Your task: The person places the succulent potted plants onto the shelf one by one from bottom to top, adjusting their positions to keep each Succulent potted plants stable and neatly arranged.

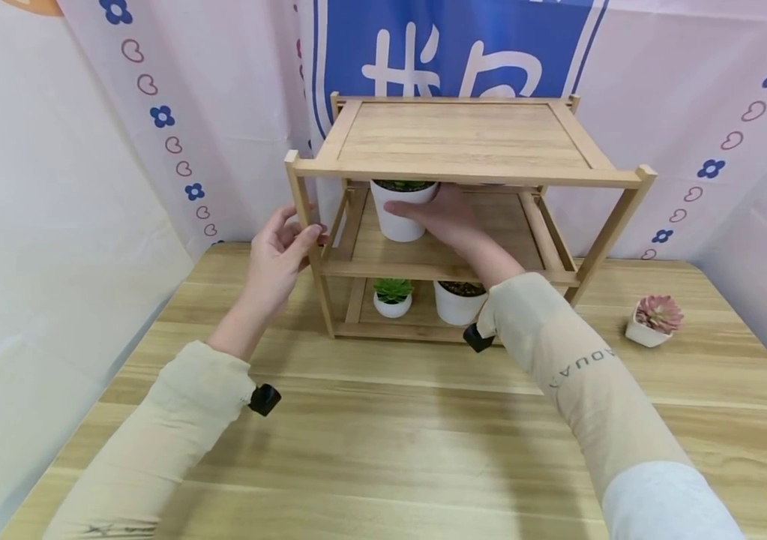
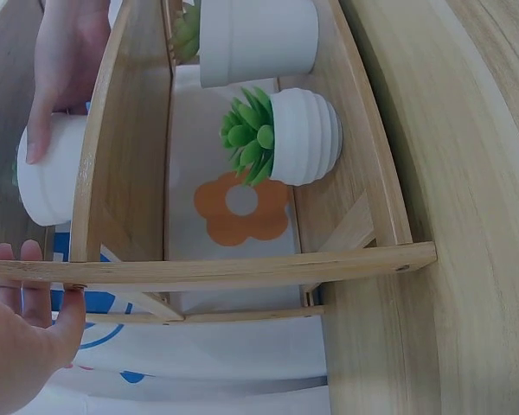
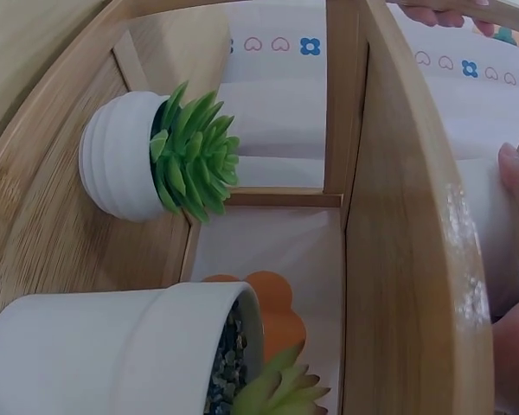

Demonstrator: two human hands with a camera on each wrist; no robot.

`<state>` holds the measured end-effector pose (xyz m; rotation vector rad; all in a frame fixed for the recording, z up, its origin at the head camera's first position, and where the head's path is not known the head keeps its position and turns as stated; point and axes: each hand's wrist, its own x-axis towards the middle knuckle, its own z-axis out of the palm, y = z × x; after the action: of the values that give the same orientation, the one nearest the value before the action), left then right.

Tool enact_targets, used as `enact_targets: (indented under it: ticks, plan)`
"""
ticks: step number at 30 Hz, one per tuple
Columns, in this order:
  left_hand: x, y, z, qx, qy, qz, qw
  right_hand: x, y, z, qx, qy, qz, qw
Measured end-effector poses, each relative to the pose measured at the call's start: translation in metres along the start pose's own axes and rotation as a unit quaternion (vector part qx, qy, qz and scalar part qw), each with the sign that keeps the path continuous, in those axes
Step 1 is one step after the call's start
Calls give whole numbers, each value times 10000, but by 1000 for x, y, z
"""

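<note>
A three-tier wooden rack (image 1: 471, 139) stands on the table. My left hand (image 1: 271, 262) holds its front left post (image 1: 299, 191), thumb in front and fingers around the far side. On the middle tier, my right hand (image 1: 447, 216) grips a white flower pot (image 1: 398, 229) from the right, its thumb across the pot's front. The top board hides most of the green plant in it. In the left wrist view the same pot (image 2: 56, 186) shows behind the middle board, with the right hand (image 2: 69, 60) on it.
On the bottom tier stand a small ribbed white pot with a green succulent (image 1: 393, 290) and a larger white pot (image 1: 459, 307) with dark gravel. A pink succulent (image 1: 660, 313) in a white pot sits on the table at right. Printed curtains (image 1: 241, 90) hang behind.
</note>
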<state>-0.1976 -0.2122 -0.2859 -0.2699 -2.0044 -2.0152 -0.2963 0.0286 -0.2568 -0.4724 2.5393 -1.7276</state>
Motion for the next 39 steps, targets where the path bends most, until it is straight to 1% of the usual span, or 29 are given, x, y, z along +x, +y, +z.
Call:
enact_targets:
  ticks: [12, 18, 22, 26, 33, 39]
  plan:
    - [1, 1, -1, 73, -4, -27, 10000, 1, -2, 0, 106, -136, -85, 9998]
    - [0, 1, -1, 112, -1, -64, 9999, 1, -3, 0, 27, -183, 38, 9998]
    - [-1, 2, -1, 128, -16, -87, 9999, -1, 0, -3, 211, -358, -94, 9991]
    - [-1, 1, 0, 132, 2, -83, 9999, -3, 3, -6, 266, -533, -259, 9979]
    - [-2, 0, -1, 139, -31, -75, 9999, -8, 4, -10, 334, -726, -338, 9962]
    - [-2, 1, 0, 126, -23, -58, 9999, -11, 4, -16, 448, -998, -523, 9926]
